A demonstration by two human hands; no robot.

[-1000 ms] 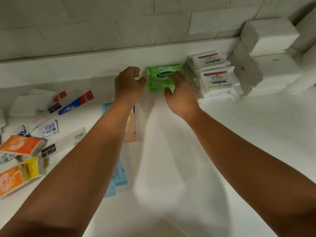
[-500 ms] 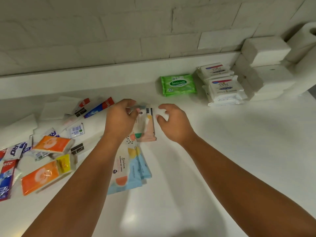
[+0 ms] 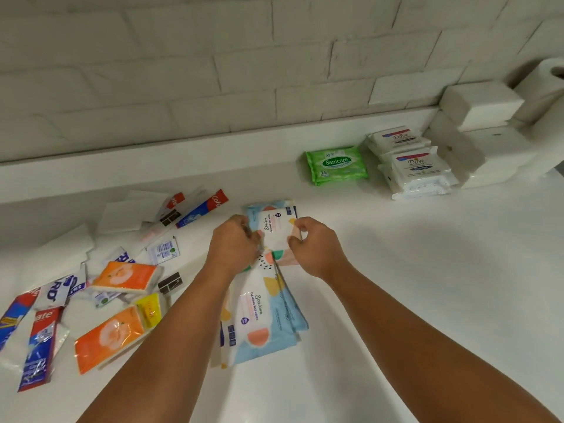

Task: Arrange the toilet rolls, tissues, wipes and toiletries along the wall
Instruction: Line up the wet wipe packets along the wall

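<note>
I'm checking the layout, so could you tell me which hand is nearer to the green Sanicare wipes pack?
The right hand. It sits below and slightly left of the green Sanicare pack; the left hand is farther left.

We see both hands, left hand (image 3: pixel 233 245) and right hand (image 3: pixel 316 247), pinching a pastel-patterned soft plastic wet-wipes pack (image 3: pixel 276 228) over the white table (image 3: pixel 427 285).

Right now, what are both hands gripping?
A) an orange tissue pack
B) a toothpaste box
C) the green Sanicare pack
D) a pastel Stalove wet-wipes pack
D: the left hand and right hand pinch either side of the Stalove wet-wipes pack; the green Sanicare pack sits untouched by the wall.
</note>
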